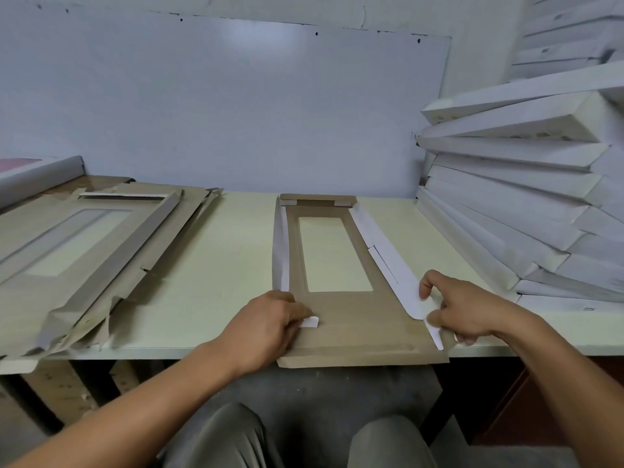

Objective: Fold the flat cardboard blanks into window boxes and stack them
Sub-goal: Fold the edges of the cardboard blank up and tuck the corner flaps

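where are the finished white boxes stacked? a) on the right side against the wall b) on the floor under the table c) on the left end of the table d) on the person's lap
a: the folded white boxes are piled at the right side of the table, leaning up along the wall, while the flat brown blanks lie on the left end.
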Motion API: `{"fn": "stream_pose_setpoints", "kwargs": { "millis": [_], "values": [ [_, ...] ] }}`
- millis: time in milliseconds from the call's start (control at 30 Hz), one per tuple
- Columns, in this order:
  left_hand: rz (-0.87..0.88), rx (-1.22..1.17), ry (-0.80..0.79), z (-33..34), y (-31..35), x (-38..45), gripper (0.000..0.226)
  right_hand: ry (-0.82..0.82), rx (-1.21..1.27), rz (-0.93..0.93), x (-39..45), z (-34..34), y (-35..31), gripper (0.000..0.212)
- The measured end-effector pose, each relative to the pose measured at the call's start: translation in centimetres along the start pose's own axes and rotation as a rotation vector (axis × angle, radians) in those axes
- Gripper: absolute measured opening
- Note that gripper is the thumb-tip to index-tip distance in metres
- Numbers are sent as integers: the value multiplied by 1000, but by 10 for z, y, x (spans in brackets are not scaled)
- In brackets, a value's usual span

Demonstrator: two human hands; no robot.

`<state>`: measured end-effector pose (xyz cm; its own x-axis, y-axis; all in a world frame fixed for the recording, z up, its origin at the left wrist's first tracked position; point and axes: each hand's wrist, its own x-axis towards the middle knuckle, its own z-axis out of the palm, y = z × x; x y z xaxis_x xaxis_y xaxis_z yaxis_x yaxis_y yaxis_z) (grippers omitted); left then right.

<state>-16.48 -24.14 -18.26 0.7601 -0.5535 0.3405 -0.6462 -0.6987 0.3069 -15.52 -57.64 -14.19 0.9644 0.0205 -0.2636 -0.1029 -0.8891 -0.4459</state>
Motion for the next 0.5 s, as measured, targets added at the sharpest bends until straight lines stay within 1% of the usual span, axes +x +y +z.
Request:
{"fn": "stream_pose_setpoints", "kwargs": {
  "millis": [33,67,133,200,300,333,367,433,467,500],
  "values": [
    [-4,3,0,1,0,0,46,-7,16,4,1,0,1,26],
    [-8,5,0,1,1,0,51,-2,41,9,2,0,2,22],
    [-13,13,-19,0,2,0,68,19,123,15,3,1,2,13],
    [-14,18,-25,-1,2,0,70,19,225,17,6,5,0,12],
    [-35,19,-48,-3,3,-1,82,2,387,-5,9,13,-4,12],
    [-37,28,-41,-4,3,-1,79,-2,427,-13,10,14,-4,16],
    [-29,45,-24,-5,3,-2,68,-14,461,-18,11,16,-4,19],
    [6,106,19,-5,2,-2,38,-67,501,-33,11,15,-4,22],
    [25,133,29,-5,2,-1,29,-104,501,-42,10,13,-3,19],
    [27,149,21,-5,2,0,27,-144,499,-55,9,11,-3,20]
  ]
}}
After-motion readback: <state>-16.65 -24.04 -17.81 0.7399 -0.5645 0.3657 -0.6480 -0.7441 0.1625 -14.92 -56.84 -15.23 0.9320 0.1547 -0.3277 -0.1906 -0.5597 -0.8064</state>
